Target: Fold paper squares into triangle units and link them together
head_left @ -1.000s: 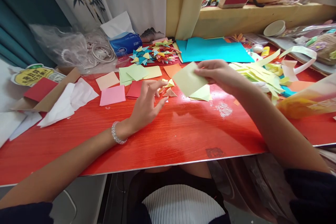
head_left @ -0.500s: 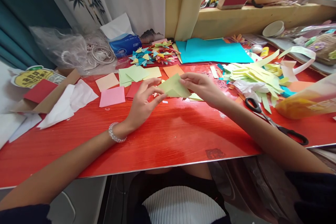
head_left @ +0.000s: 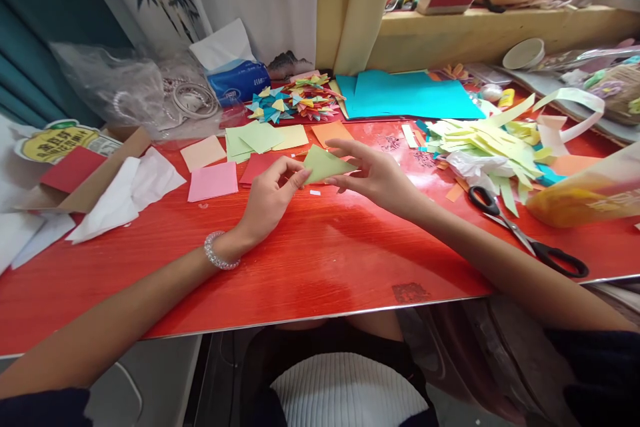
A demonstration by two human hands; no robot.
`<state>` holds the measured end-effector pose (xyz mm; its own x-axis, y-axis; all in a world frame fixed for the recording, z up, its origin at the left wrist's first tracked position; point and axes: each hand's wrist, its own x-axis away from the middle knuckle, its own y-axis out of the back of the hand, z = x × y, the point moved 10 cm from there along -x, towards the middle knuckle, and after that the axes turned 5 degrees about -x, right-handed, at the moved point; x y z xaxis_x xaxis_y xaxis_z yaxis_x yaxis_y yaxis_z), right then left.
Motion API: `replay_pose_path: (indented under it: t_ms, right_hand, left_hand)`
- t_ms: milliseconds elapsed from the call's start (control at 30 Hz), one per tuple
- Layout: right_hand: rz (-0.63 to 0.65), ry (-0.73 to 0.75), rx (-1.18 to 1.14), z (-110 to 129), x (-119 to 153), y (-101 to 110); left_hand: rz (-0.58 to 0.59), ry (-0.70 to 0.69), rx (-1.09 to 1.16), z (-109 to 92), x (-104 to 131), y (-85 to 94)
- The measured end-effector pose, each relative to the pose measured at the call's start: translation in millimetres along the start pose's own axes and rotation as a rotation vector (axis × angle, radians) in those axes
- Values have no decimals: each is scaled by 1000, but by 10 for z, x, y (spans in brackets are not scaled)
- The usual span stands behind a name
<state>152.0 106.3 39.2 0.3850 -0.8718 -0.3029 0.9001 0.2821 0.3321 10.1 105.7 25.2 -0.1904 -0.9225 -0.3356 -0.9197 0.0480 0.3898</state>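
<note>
Green paper triangle (head_left: 324,165) is held just above the red tabletop (head_left: 300,260), in front of an orange paper square (head_left: 331,133). The left hand (head_left: 270,199) has its grip closed on the triangle's left corner, thumb and fingertips pinching the paper. The right hand (head_left: 383,179) has its grip open, thumb and fingers parted around the right corner; whether they touch the paper cannot be told.

A clear beaded bracelet (head_left: 216,252) circles the left wrist. Near the left hand lie red paper (head_left: 260,168), partly behind its fingers, and a stack of pink squares (head_left: 213,181). Behind these are a peach square (head_left: 203,153), overlapping light green squares (head_left: 261,137) and a pale yellow square (head_left: 294,137).

Farther back, a pile of small folded paper pieces (head_left: 300,103) sits between a blue tissue pack (head_left: 240,82) and bright blue sheets (head_left: 415,97). To the right, black-handled scissors (head_left: 523,238) lie with their blades slightly apart, near a heap of yellow-green paper strips (head_left: 480,147).
</note>
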Motion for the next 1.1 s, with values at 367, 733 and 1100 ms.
replay_pose_path:
  t_ms: [367,733,1100]
  right_hand:
    - [-46,-23,-45,-80,-4,0]
    - [71,-93,-272,-139,-10,-145]
    - [118,-210,-268,-240,-9,-221]
  left_hand:
    - [-39,-62,88,48,4,-2]
    - [-43,-61,57,37,0,12]
    - [-13,-33,-67,5,12,-7]
